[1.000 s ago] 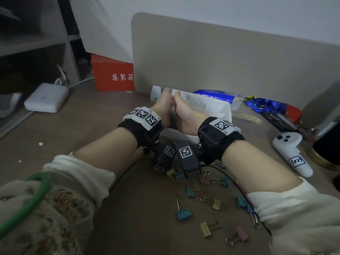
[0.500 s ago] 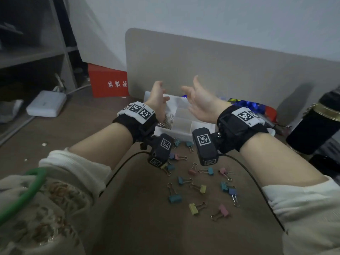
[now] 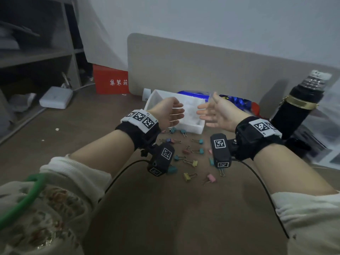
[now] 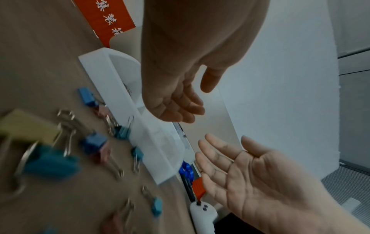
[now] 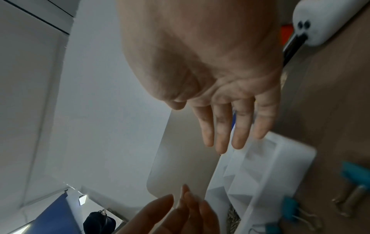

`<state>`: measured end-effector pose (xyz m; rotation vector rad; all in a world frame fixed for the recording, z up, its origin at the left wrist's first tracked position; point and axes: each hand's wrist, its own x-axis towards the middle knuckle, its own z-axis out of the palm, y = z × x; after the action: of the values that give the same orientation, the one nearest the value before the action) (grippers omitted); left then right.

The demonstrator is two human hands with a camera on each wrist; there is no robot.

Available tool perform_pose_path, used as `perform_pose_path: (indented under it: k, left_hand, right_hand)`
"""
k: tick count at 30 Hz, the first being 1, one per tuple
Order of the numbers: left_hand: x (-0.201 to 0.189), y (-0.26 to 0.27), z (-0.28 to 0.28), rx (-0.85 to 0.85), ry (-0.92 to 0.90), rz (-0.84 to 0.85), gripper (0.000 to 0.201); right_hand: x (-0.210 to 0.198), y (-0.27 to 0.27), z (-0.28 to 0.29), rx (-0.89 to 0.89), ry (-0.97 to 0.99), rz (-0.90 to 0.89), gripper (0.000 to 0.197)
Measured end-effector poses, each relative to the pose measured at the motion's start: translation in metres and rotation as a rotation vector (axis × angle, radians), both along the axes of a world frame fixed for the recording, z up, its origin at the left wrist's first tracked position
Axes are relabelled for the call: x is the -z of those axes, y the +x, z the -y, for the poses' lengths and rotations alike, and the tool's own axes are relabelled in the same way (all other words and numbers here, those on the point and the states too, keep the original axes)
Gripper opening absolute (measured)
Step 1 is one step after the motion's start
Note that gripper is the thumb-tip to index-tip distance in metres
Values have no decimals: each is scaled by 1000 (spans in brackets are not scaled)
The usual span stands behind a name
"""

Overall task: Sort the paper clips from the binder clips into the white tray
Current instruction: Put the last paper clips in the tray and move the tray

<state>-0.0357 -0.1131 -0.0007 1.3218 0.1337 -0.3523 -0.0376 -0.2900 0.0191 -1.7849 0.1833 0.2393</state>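
The white divided tray (image 3: 191,128) (image 4: 156,150) (image 5: 280,174) stands at the back of the brown table. A small heap of metal paper clips (image 4: 127,88) (image 5: 233,216) lies in one of its compartments. Several coloured binder clips (image 3: 199,150) (image 4: 94,142) (image 5: 354,174) lie scattered on the table in front of the tray. My left hand (image 3: 174,115) (image 4: 176,109) (image 5: 180,210) and right hand (image 3: 206,115) (image 4: 230,161) (image 5: 226,126) hover above the tray, palms facing each other, a gap between them. Their fingers are relaxed and hold nothing.
A beige partition panel (image 3: 202,70) closes the table behind the tray. A black flask (image 3: 298,111) stands at the right, with blue wrapping (image 3: 237,101) beside the tray. A white controller (image 4: 202,212) (image 5: 324,20) lies to the right. A red box (image 3: 110,81) and white device (image 3: 55,97) sit back left.
A second ago my hands were pressed together down in the tray. They have since lifted and drawn apart, and now stand open above it.
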Motion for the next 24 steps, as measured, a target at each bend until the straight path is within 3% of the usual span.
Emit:
perform_pose_path:
  k: [4,6,8,11,13,21,24]
  left_hand:
    - [6,-27,13,35,-28,-7,17]
    - [10,-40,21,53,-54,-10,16]
    - [16,-51,27,61,-83,-25,14]
    - [25,-61,35,85,-111,-48,12]
    - [30,-64,40,86,-127,-64,11]
    - [34,-65,53,132,-192,-57,12]
    - [34,-64,52,116,-195,-54,12]
  right_hand:
    - [8,-28,14,66,-39,28,54]
    - [13,-41,17,99,-86,39,38]
    - [21,-53,23,112,-265,89,23]
    - [38,-61,41,22,-628,203,42]
    - [49,-63,53,-25,-752,176,47]
    - [69,-63,55,-157,-684,132,43]
    - [75,-61,53,-126,-678,160,26]
